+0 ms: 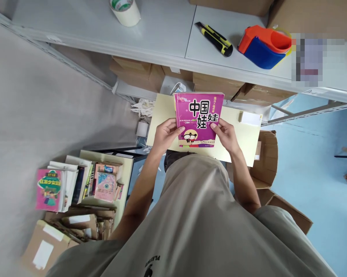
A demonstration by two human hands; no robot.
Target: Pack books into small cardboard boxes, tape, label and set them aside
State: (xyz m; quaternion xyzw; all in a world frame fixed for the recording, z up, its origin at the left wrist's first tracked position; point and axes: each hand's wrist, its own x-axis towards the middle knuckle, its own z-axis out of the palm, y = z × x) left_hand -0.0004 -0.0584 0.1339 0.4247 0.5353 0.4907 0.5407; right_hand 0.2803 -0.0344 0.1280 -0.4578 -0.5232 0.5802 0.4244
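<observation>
Between my two hands is a purple book [200,111] with large black and white Chinese characters and two cartoon figures on its cover. My left hand [167,134] grips its left edge, thumb on the cover and fingers behind. On the opposite edge, my right hand [225,134] holds it the same way. The book is held up with its front cover toward me. Beneath it lies a pale yellow tabletop [239,142], partly hidden by the book and my arms.
A grey shelf [164,34] ahead carries a tape roll [128,14], a utility knife [215,39] and an orange and blue tape dispenser [264,48]. Cardboard boxes [219,84] sit below it. Books [50,188] and flattened cardboard [47,238] stand at left; an open carton [267,157] is at right.
</observation>
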